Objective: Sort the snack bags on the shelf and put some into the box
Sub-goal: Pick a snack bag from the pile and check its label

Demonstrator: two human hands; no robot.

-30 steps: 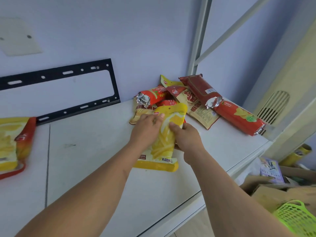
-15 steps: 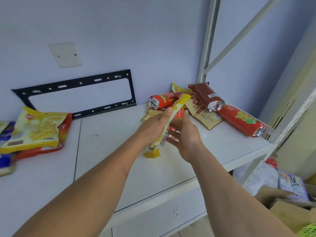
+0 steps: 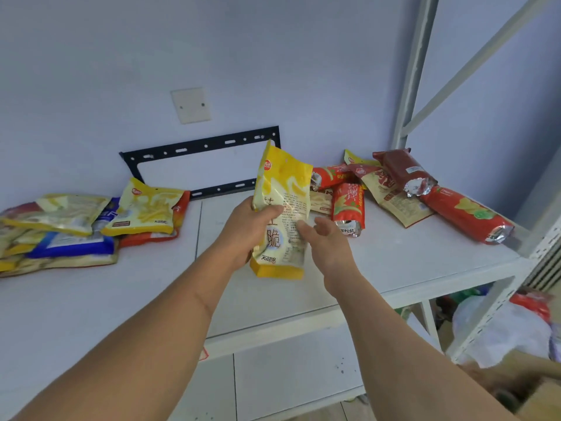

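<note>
My left hand (image 3: 247,230) grips a yellow snack bag (image 3: 282,189) upright above the white shelf (image 3: 394,262), its printed back facing me. My right hand (image 3: 326,241) is just right of the bag with its fingers apart, fingertips near the bag's lower edge; whether they touch it I cannot tell. A pile of red tube packs and tan bags (image 3: 403,186) lies at the shelf's back right. A stack of yellow, blue and red bags (image 3: 91,220) lies at the left. The cardboard box (image 3: 534,393) shows at the bottom right.
A black metal bracket (image 3: 200,147) leans against the wall behind the shelf. White shelf uprights (image 3: 413,71) rise at the right. Below the shelf at right sit white plastic bags (image 3: 498,326) and other clutter.
The yellow bag was lifted off the shelf and turned upright with its back to me. My right hand has let go of it and spread. The view has swung left.
</note>
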